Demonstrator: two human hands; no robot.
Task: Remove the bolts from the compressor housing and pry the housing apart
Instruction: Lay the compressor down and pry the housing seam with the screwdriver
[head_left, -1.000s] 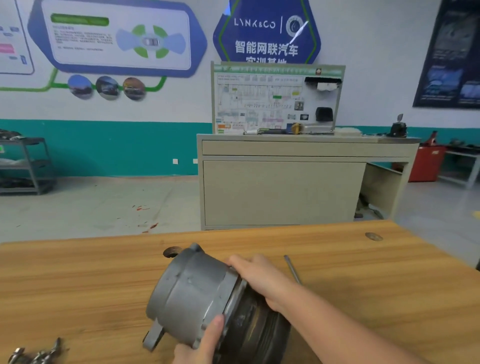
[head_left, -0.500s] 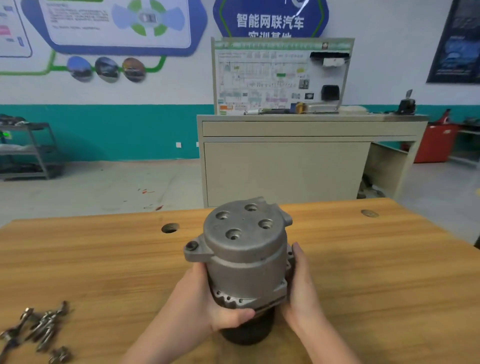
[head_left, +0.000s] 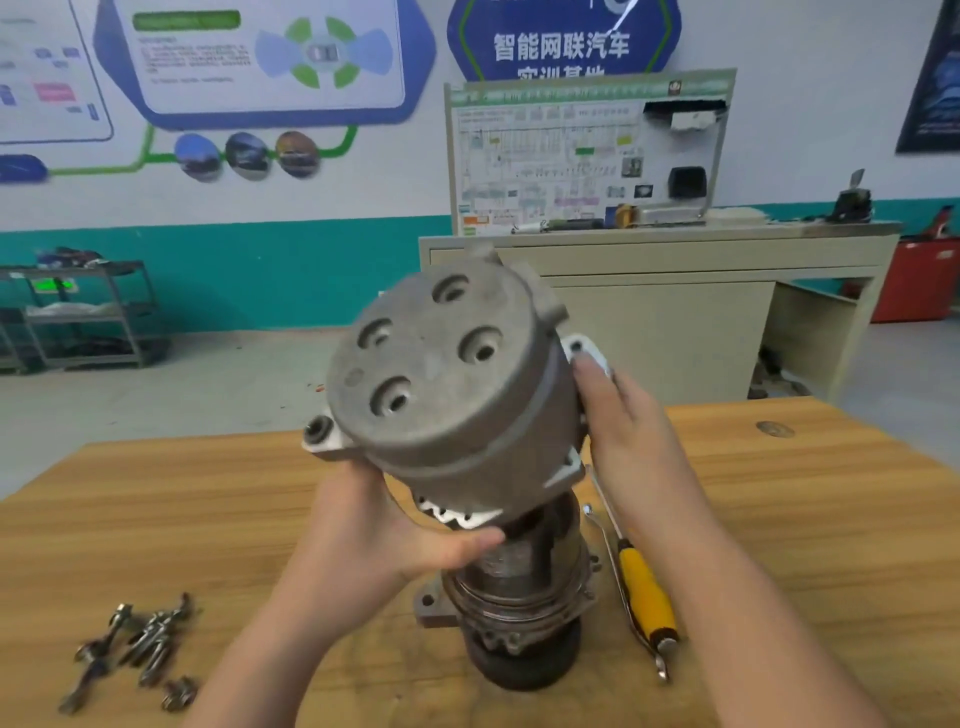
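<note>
Grey cast housing, cylindrical with four recessed holes in its end face, sits tilted at frame centre, lifted clear of the dark compressor body standing upright on the table below it. Loose bolts lie heaped at lower left.

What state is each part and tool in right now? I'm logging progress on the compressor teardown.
housing: lifted, tilted, off the compressor body.
compressor body: upright on the workbench, internals exposed.
bolts: removed, lying loose on the workbench.
screwdriver: lying idle beside the body.
left hand: grips the housing's lower edge.
right hand: fingers straight, pressed against the housing's side.
</note>
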